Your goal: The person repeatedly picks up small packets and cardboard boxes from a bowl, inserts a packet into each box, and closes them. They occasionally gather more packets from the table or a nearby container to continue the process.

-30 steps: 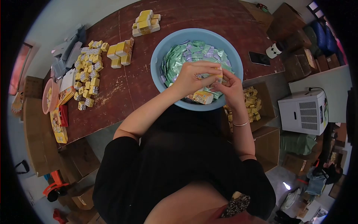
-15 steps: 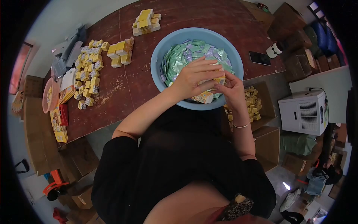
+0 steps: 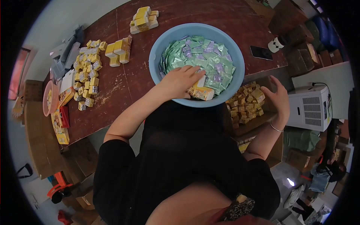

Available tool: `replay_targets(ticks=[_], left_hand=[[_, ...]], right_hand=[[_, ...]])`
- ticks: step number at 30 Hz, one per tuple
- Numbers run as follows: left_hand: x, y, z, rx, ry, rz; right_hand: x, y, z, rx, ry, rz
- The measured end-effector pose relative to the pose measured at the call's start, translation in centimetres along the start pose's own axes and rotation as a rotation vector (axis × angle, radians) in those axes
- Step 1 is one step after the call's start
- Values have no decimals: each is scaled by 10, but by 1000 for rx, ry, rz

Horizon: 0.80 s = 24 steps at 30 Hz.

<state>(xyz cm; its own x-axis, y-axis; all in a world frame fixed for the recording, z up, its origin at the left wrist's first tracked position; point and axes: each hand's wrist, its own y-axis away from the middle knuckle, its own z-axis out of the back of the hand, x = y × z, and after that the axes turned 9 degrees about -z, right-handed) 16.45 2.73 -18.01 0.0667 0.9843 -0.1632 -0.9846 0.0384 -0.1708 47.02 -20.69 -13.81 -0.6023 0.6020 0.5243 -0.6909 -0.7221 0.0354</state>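
Observation:
My left hand [image 3: 182, 81] is over the front of a blue basin [image 3: 157, 41], its fingers stretched out. Beneath it and beside its fingertips lie small yellow-and-white boxes [image 3: 203, 92] on the basin's front edge; how far the fingers touch them is hidden. Green and lilac sachets [image 3: 198, 56] fill the basin. Out to the right, my right hand [image 3: 279, 98] is open, thumb and fingers apart, above a cardboard carton [image 3: 262, 119] of small yellow boxes [image 3: 243, 107]. One yellow box [image 3: 258, 95] is just left of its thumb, apart from the hand.
Many small yellow boxes [image 3: 90, 71] lie on the red-brown table [image 3: 138, 75] at the left. Two stacks of yellow packs [image 3: 119, 50] stand farther back. A phone [image 3: 261, 53] and a cup [image 3: 275, 45] sit at the right, above a white appliance [image 3: 307, 108].
My right hand has left the small box held between both hands over the basin and moved right, opening over the carton. My left hand has dropped slightly left toward the boxes at the basin's front.

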Motion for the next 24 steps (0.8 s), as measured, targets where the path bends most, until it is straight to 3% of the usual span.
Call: replay_targets(ticks=[1, 4, 10, 13, 14, 15, 16, 17, 18, 19, 20, 22, 24], left_hand=[[0, -2, -4, 0, 1, 9], [2, -5, -19, 77, 39, 42], [9, -1, -8, -91, 137, -20], [11, -5, 13, -107, 393, 85], [12, -7, 17, -237, 519, 96], [12, -7, 20, -366, 647, 108], [12, -8, 21, -366, 642, 104], [10, -11, 21, -434, 998, 181], [8, -14, 21, -495, 1355, 258], [6, -18, 22, -498, 1353, 254], [3, -22, 25, -511, 1484, 272], [3, -23, 25, -521, 1618, 292], [11, -25, 25, -511, 1616, 183]], right_hand=[[-3, -1, -2, -103, 16, 27], [4, 0, -5, -22, -34, 22], [30, -1, -26, -32, -123, 154], [60, 2, -43, 14, -305, 196], [67, -1, -52, 9, -308, 197], [71, -3, -66, 130, -439, 259], [76, -4, -80, 252, -568, 323], [84, -1, -92, 247, -568, 326], [93, 2, -105, 431, -747, 286], [101, 4, -113, 618, -922, 243], [106, 4, -115, 616, -919, 247], [113, 4, -119, 936, -1087, 119], [112, 1, -126, 1022, -1259, 173]])
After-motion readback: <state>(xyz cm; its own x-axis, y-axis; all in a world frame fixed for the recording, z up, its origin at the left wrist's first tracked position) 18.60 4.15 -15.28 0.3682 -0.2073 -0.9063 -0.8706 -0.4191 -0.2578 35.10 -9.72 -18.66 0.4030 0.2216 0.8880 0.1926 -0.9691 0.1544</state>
